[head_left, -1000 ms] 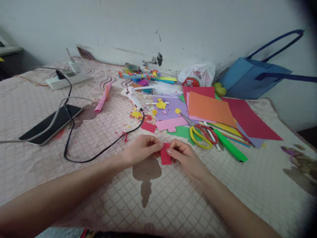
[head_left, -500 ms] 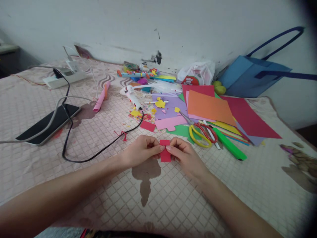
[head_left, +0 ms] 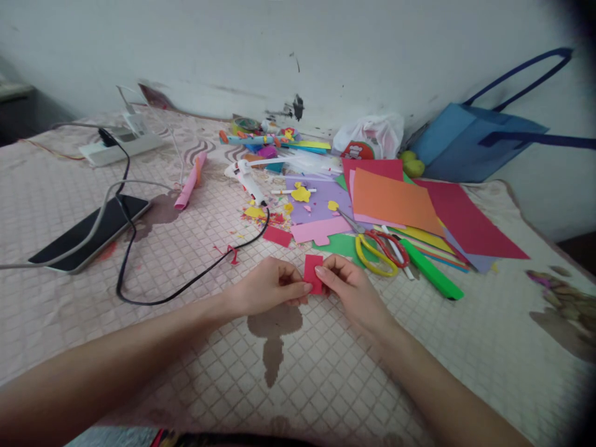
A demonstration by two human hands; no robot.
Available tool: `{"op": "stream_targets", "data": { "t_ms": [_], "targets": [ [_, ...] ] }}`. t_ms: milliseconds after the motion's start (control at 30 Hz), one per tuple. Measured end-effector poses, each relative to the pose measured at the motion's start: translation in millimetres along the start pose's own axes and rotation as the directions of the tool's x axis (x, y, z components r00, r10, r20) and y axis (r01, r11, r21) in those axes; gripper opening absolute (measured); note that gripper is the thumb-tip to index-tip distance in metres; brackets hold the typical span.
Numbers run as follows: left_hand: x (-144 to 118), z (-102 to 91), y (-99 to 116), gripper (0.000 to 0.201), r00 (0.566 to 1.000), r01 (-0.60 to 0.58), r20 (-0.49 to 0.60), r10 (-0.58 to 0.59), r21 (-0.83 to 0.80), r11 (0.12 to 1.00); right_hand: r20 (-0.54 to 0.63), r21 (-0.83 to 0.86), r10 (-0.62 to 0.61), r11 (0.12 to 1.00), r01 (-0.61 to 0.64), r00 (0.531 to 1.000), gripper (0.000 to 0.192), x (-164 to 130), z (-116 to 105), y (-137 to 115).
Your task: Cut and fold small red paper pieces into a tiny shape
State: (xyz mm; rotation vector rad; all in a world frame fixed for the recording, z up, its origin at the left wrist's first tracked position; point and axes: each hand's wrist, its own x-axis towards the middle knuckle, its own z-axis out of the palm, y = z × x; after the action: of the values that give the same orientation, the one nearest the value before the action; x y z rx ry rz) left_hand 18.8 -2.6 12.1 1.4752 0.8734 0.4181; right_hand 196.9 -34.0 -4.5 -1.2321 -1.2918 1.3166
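the left hand [head_left: 267, 288] and the right hand [head_left: 347, 288] meet over the middle of the bed, a little toward its near edge, and both pinch one small red paper piece [head_left: 313, 272] between thumb and fingertips, the left from its lower left side, the right from its right edge. the piece stands lifted just off the quilted bedcover [head_left: 139, 261], apart from it, and looks like a small rectangle; whether it is folded or creased i cannot tell. judging by how things lie, the cutting looks already done for this piece: the yellow-handled scissors [head_left: 375, 254] lie untouched just beyond the right hand, and a second red offcut [head_left: 278, 236] and a pink cut sheet [head_left: 321, 231] lie flat behind the hands. the shaping by hand looks under way and unfinished, and nothing shows the piece joined to anything. the white glue gun [head_left: 246, 181] lies farther back toward the wall, well apart from both hands, its black cord [head_left: 186, 282] looping across the cover to the left of the left hand. a stack of coloured sheets [head_left: 395, 202] spreads toward the far right corner, next to a blue bag [head_left: 470, 146], and a phone [head_left: 88, 233] lies near the left edge.
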Motion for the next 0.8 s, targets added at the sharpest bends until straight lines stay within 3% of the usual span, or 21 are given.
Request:
{"op": "stream_targets", "data": {
  "t_ms": [300,567,800],
  "targets": [
    [0.2,1.7,-1.6,0.021,1.0,0.004,-0.013,-0.004,-0.008,1.0,-0.047,-0.019,0.002,1.0,-0.003,0.999,0.023,-0.6,0.4,-0.7],
    [0.1,-0.6,-2.3,0.024,0.999,-0.031,-0.019,0.033,0.094,0.995,-0.061,0.001,-0.024,1.0,0.024,0.998,0.023,-0.6,-0.2,2.6],
    [0.6,0.3,-2.4,0.026,0.999,-0.037,-0.004,0.037,-0.026,0.999,-0.035,0.032,0.013,0.999,-0.012,0.999,0.022,-2.4,1.1,0.7]
  ]
}}
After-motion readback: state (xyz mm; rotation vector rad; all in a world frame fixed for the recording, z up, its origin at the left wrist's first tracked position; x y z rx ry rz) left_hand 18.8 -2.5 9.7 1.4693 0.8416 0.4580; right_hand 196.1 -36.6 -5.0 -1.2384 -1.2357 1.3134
